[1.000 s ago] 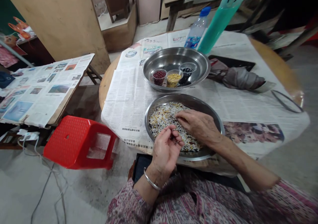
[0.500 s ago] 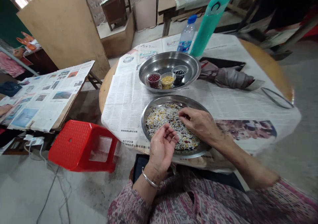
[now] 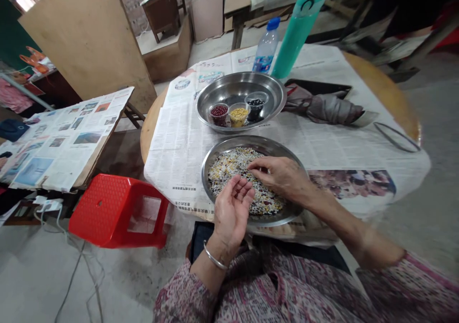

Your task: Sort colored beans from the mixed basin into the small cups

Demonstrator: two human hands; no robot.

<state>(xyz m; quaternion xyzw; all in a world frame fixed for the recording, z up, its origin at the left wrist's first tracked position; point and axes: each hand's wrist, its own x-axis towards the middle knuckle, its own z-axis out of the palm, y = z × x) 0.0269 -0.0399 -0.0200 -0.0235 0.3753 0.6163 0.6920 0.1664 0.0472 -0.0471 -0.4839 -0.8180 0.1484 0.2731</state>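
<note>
A round steel tray (image 3: 209,167) near me holds a spread of mixed white, yellow, black and dark red grains and beans (image 3: 233,163). Over its near left rim my left hand (image 3: 234,208) is cupped palm up, its fingers loosely curled; nothing plainly shows in the palm. My right hand (image 3: 281,175) hovers low over the grains, thumb and forefinger pinched together. Whatever sits between those fingertips is too small to make out. Beyond stands a second steel tray (image 3: 229,81) with three clear cups: red beans (image 3: 219,114), yellow beans (image 3: 238,116) and black beans (image 3: 256,107).
Newspaper (image 3: 172,146) covers the round table. At the back stand a water bottle (image 3: 266,48) and a tall turquoise bottle (image 3: 299,31). A folded grey umbrella (image 3: 330,109) lies to the right. A red stool (image 3: 103,208) is on the floor at left, beside another newspaper-covered table (image 3: 68,136).
My right hand has shifted slightly left over the grains, toward my left hand, still pinched. The left hand stays cupped in nearly the same place. The view has moved a little.
</note>
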